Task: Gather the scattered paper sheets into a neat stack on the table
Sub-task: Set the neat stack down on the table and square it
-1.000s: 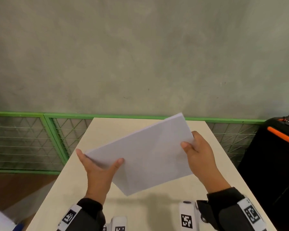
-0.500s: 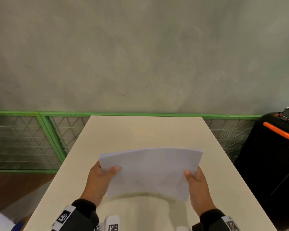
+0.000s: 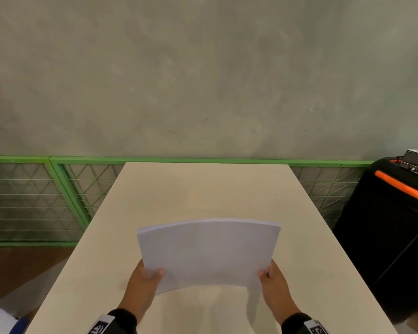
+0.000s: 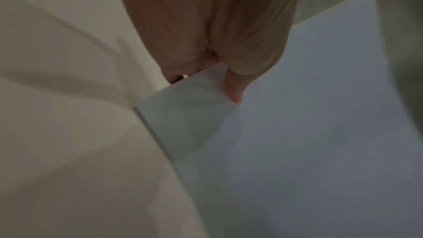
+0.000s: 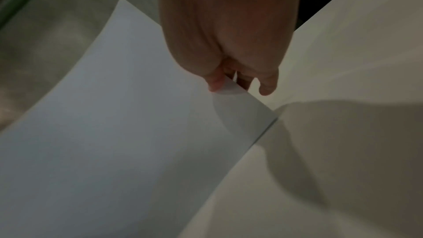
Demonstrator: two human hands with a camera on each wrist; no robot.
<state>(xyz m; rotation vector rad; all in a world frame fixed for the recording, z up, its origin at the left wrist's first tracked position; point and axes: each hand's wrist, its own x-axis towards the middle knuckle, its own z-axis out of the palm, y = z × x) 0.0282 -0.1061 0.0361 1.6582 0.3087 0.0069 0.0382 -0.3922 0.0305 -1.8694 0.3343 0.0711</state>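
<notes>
Both hands hold a bowed stack of paper on edge above the near half of the table.

The table [image 3: 203, 189] runs bare from the paper out to its far edge, which meets a green mesh fence [image 3: 58, 189] below a grey wall; a black case with an orange handle [image 3: 401, 186] stands off the right edge. The left hand [image 3: 143, 285] pinches the stack's lower left side, thumb on the near face and fingers behind. The right hand [image 3: 275, 288] pinches the lower right side the same way. The paper stack [image 3: 208, 254] is white and blank, its top edge arched upward and its sheet edges lined up. Its lower corners sit at or just above the tabletop; contact cannot be told.
</notes>
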